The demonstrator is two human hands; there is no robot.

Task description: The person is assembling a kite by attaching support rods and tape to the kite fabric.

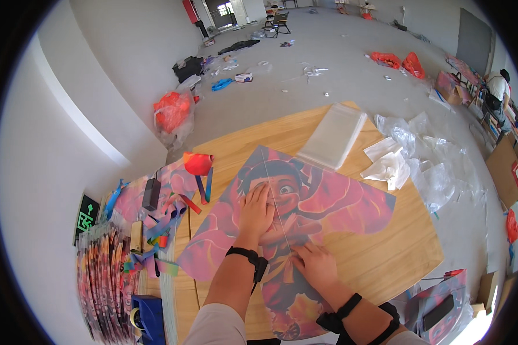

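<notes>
A large printed kite (pixel 351 201) in pink, red and dark tones, showing a cartoon figure, lies spread on the wooden table before me. A thin pale string (pixel 275 195) runs straight down its middle from the top tip. My left hand (pixel 258 213) rests flat over the figure's face, fingers stretched out, just left of the string. Lower down, my right hand (pixel 316 264) touches the kite, its thumb and fingers drawn together at the string's lower end. Those fingers partly hide what they pinch.
Clear plastic sleeves (pixel 332 135) lie at the table's far edge, near crumpled white wrapping (pixel 388 167). Coloured ribbons (pixel 167 221), a black box (pixel 151 194) and a blue tape dispenser (pixel 148 319) sit left. Packed kites (pixel 103 282) stand by the wall. Another person (pixel 496 95) bends far right.
</notes>
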